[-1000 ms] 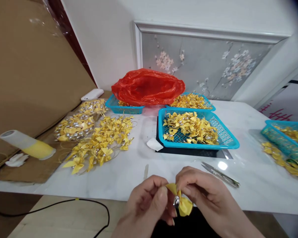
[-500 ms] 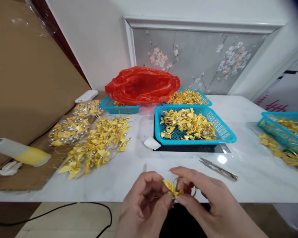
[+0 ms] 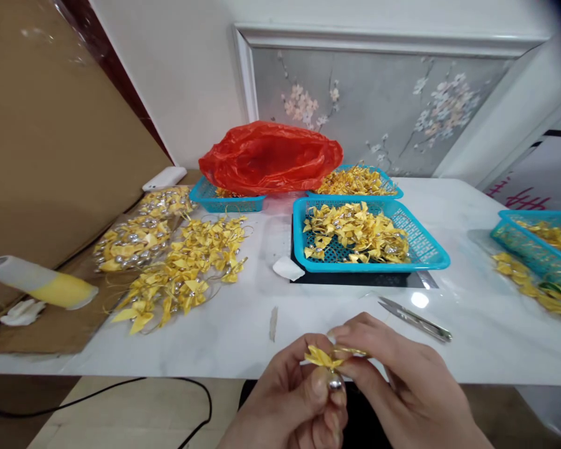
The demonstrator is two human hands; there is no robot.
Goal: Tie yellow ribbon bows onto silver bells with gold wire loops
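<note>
White surface (image 3: 243, 324) near edge; left hand (image 3: 290, 399) and right hand (image 3: 393, 386) pinch one yellow bow (image 3: 321, 358) between them, lying crosswise, scissors (image 3: 415, 319) just beyond the right.

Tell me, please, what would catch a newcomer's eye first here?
Probably the red bag at the back of the table, over a blue basket. Then the yellow bows: heaped at left, and one bow pinched between left hand and right hand.

The red bag (image 3: 271, 156) hides most of the far-left basket (image 3: 224, 198).
</note>
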